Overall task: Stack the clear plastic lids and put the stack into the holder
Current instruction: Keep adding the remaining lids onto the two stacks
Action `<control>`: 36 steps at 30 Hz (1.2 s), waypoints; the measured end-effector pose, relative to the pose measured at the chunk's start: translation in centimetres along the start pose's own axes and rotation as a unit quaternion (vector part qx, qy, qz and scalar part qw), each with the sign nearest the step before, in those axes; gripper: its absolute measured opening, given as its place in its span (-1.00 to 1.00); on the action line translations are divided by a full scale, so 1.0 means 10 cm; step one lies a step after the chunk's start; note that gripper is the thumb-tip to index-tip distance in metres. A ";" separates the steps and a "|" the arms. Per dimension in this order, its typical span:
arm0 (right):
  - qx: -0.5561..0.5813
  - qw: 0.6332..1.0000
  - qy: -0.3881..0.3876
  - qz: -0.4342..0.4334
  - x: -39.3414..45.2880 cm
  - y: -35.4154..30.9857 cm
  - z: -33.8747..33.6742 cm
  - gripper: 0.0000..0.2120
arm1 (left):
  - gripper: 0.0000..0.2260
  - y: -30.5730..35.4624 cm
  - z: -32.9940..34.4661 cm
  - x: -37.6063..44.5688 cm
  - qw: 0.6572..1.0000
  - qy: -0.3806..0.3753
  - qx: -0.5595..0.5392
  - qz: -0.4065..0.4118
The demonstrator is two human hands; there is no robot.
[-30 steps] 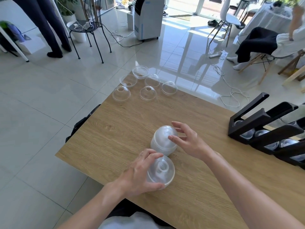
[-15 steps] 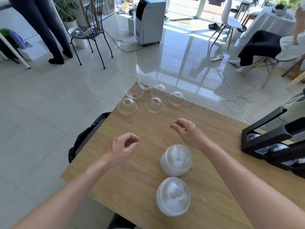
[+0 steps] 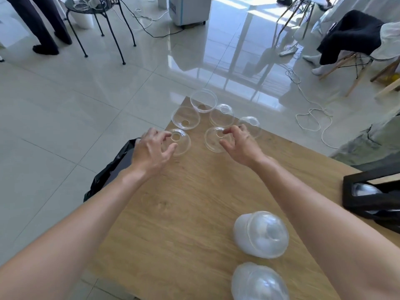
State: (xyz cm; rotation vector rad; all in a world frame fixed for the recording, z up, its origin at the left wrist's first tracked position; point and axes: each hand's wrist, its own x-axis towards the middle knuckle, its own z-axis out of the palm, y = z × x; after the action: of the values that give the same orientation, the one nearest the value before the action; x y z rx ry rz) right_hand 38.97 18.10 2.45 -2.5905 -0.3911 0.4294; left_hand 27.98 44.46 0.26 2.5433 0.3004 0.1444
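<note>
Several single clear dome lids lie at the far corner of the wooden table (image 3: 194, 191). My left hand (image 3: 153, 148) is open, its fingers curled around the near-left lid (image 3: 183, 140). My right hand (image 3: 238, 144) is open too, its fingertips at the top of the near-middle lid (image 3: 211, 140). I cannot tell whether either hand grips its lid. Two stacks of lids lie on their sides near me, one (image 3: 262, 234) ahead of the other (image 3: 259, 282). The black holder (image 3: 372, 191) stands at the right edge with lids inside it.
A black bag (image 3: 112, 169) hangs off the table's left edge. On the tiled floor beyond are a metal chair (image 3: 97, 18), a standing person (image 3: 43, 29), a white appliance (image 3: 188, 9), loose cables (image 3: 313, 118) and a seated person (image 3: 346, 35).
Both hands let go of the two stacks and moved out to the single lids at the far corner. The camera tilted forward, so the stacks now sit low in view.
</note>
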 end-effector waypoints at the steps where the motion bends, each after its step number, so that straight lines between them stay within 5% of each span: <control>1: -0.015 1.000 0.004 0.006 0.06 -0.03 0.04 -0.57 | -0.61 -0.03 0.01 0.08 0.999 -0.008 0.031 0.007; 7: -0.095 0.995 -0.029 0.025 0.24 -0.12 0.25 -0.34 | -0.35 -0.15 0.17 0.32 0.991 -0.053 0.109 0.061; 20: -0.104 0.993 -0.033 0.046 0.23 0.00 0.35 -0.31 | -0.24 -0.16 0.26 0.25 0.992 -0.099 0.031 0.065; 36: -0.011 0.996 0.067 -0.066 -0.79 0.12 -0.59 -0.27 | -0.24 0.40 0.07 -0.60 0.995 0.001 -0.004 0.097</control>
State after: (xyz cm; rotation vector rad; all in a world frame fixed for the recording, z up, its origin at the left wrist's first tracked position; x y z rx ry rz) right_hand 34.16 11.91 8.53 -2.5786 -0.5174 0.2043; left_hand 22.97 39.40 1.61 2.5618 0.0522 0.2217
